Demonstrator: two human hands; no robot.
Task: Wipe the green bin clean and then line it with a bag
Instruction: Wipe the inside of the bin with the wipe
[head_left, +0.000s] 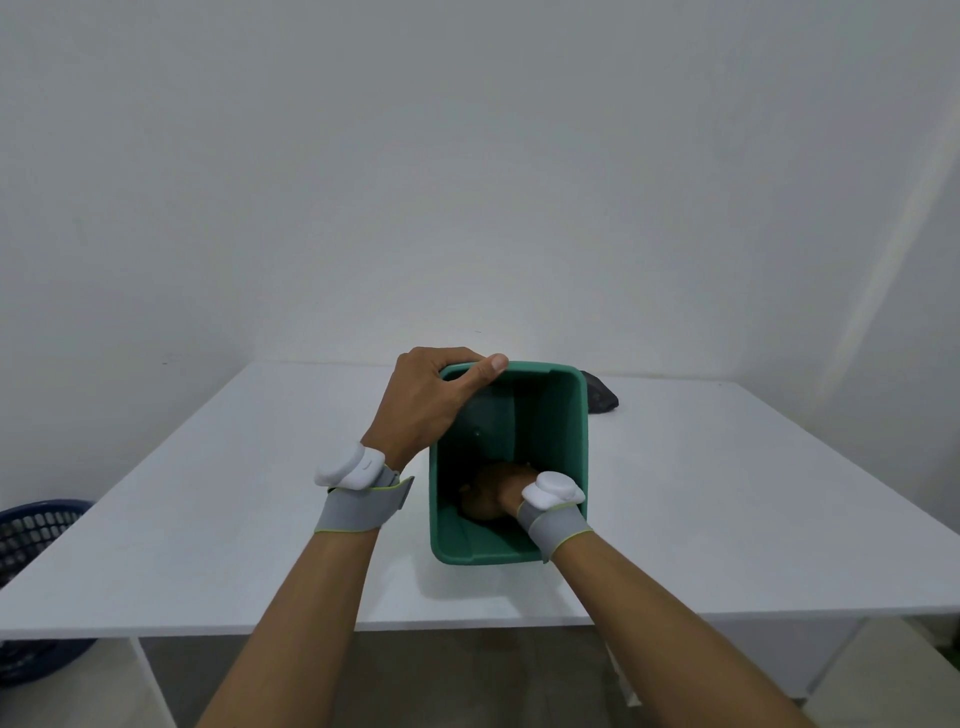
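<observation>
**Bin held at rim, right hand inside**

Green bin (563, 415) sits on the white table (208, 493), near its middle. Left hand (431, 400) grips the far-left rim corner, thumb over the edge. Right hand (493, 496) is deep inside; can't tell its grip or contents. Dark bag (601, 397) lies just behind the bin.

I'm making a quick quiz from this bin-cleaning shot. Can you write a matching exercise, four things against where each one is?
Things:
1. left hand
2. right hand
3. dark bag
4. blue basket

Places:
A. on the floor, left of the table
B. gripping the green bin's far rim
C. on the table behind the bin
D. down inside the bin

Pairs: 1-B, 2-D, 3-C, 4-A
</observation>
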